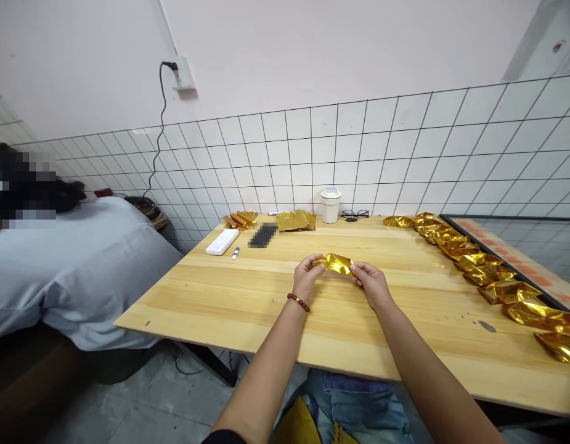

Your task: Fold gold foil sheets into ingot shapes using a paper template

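Item: one folded gold foil piece [336, 263], spanning the grip; our left hand [305, 276] pinches one end, our right hand [371, 282] the other. Step, we judge: shaping; next move wants light, even pressure. Right of grip: row of crinkled gold foil pieces [487, 274].

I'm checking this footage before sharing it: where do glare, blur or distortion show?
Head view: bright glints on the gold foil piece between left hand and right hand, and along the foil row; head view: wall tiles slant and stretch sideways; head view: pixelation over the dark item and a person's head, lower left corner looks soft.
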Motion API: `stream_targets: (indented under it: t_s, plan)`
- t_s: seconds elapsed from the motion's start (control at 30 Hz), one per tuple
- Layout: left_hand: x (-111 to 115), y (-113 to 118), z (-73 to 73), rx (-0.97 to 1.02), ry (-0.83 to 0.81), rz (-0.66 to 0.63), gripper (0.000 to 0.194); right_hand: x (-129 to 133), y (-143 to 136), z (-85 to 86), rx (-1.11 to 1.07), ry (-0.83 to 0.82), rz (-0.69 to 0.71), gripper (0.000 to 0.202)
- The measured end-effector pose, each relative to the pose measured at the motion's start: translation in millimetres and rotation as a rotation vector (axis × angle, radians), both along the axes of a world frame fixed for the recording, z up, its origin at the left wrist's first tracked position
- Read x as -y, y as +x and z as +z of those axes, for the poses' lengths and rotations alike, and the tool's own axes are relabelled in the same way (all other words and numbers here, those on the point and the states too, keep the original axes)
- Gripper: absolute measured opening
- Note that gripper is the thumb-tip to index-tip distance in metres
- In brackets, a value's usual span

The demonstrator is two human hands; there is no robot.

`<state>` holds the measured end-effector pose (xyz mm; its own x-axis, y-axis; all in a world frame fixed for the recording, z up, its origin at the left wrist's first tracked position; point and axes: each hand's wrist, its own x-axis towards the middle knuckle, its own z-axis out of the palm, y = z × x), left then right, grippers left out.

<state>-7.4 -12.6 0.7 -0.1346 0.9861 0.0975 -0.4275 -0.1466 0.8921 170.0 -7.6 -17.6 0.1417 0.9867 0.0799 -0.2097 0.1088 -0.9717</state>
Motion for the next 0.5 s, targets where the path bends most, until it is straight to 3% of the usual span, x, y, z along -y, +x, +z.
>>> stream_targets:
  t_s: [0.27, 0.43, 0.5]
  plan:
    - [-1.7, 0.7, -0.5, -0.018, 0.015, 0.087, 0.033, 1.6, -2.5, 1.1, 0.01, 0.01, 0.01, 0.047]
    - [-3.8, -0.3, -4.9, -0.118, 0.121, 0.044, 0.006, 1.1, -1.7, 0.2, 0.028, 0.008, 0.021, 0.046]
    - [-4.4, -0.8, -6.3, -0.122, 0.13, 0.025, 0.005, 0.6, -1.2, -0.5, 0.031, 0.007, 0.024, 0.045]
